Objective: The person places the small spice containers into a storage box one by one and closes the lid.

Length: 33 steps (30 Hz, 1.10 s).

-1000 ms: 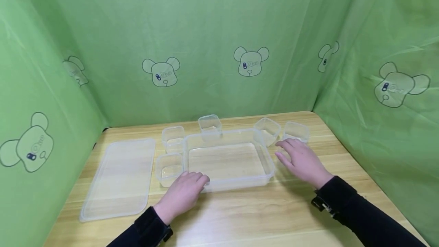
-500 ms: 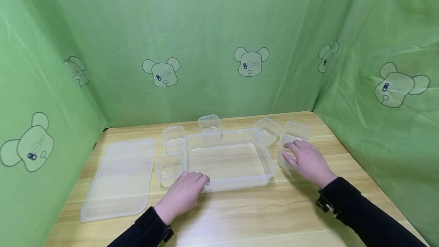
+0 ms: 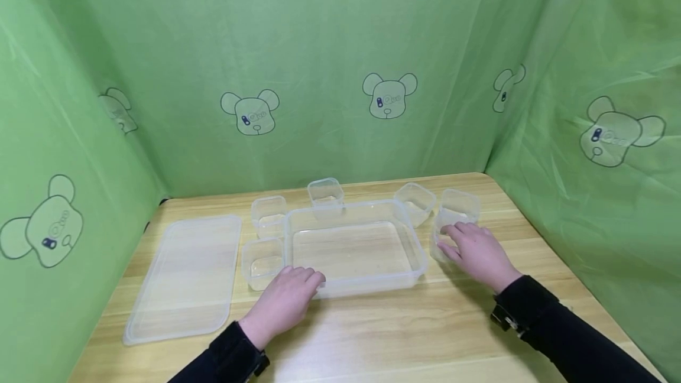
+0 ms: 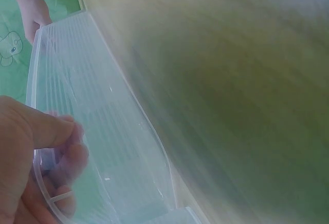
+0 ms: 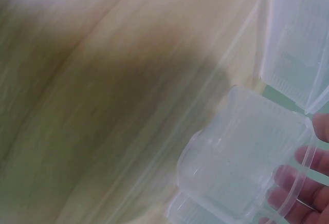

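A large clear rectangular plastic container sits in the middle of the wooden table. My left hand grips its front left rim, with the thumb against the plastic in the left wrist view. At the container's right side, my right hand is on a small clear plastic cup, its curled fingers at the rim. The hand partly covers this cup in the head view. Other small clear cups stand around the container: the back right cup, the tilted cup and several more.
A flat translucent lid lies at the left of the table. Two more cups, the front left cup and the back left cup, stand beside the container. A back cup is behind it. Green cloth encloses the table.
My right hand has moved slightly right and down, and the small cup at its fingers now shows more. My left hand stays on the large container's rim.
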Motion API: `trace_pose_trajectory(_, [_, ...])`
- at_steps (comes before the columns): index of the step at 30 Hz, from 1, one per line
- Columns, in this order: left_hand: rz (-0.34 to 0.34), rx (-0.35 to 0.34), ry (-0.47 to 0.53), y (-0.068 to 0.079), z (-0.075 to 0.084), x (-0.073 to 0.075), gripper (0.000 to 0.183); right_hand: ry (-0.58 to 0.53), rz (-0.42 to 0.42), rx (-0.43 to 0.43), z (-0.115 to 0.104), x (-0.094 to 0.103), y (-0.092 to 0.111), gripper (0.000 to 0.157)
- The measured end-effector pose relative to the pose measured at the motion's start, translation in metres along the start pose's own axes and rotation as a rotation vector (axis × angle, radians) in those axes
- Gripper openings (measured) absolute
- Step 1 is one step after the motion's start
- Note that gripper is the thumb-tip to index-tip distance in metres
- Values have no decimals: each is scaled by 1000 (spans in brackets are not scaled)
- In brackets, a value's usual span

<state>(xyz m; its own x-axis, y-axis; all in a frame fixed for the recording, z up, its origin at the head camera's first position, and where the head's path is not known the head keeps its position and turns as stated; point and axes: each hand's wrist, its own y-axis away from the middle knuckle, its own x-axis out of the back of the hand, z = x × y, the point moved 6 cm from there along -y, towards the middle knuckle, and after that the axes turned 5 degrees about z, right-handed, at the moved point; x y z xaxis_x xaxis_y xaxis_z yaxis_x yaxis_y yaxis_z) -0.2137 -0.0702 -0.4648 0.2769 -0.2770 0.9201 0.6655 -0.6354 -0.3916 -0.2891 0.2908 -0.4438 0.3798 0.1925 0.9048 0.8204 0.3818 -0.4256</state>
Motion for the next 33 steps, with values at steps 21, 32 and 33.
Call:
trace_pose_trajectory(21, [-1, 8, 5, -1, 0, 1, 17, 6, 72, 118, -16, 8, 3, 19])
trace_pose_trajectory(32, [-9, 11, 2, -1, 1, 1, 20, -23, 74, 146, -18, 12, 2, 21])
trace_pose_trajectory(33, [-10, 11, 2, -1, 1, 1, 20, -25, 77, 150, -18, 13, 2, 21])
